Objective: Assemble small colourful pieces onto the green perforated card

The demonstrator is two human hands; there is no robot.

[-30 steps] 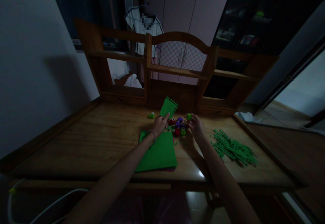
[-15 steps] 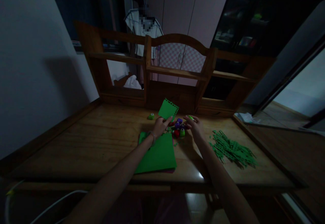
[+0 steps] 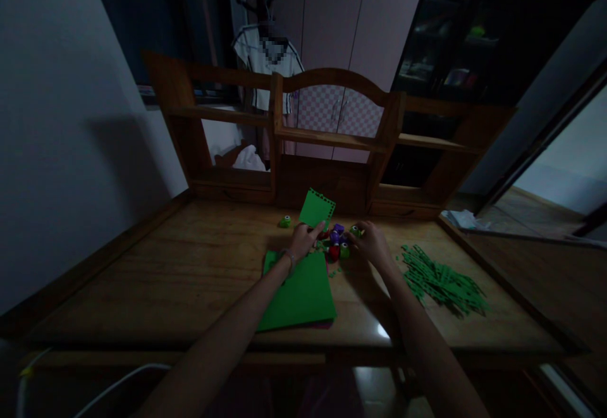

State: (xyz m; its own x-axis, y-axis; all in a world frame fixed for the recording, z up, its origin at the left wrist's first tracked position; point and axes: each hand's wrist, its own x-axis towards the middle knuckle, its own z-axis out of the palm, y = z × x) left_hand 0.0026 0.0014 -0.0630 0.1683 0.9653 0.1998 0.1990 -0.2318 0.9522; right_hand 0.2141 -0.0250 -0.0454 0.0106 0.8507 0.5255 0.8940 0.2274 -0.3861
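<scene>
My left hand pinches the lower edge of a small green sheet with a row of punched holes along its top. Fingers of my right hand close on a small green punch at the right of a cluster of toys or punches. In that cluster are a purple piece, a red piece and another green one. Under my left wrist lies a stack of green sheets, with a pink edge showing beneath.
A pile of punched green strips lies on the right of the wooden desk. Another green punch stands left of the small sheet. Green scraps are scattered near the stack. A wooden shelf rises at the back.
My right hand has lowered the green punch beside the purple piece. The small sheet stays in my left hand. The view has shifted slightly.
</scene>
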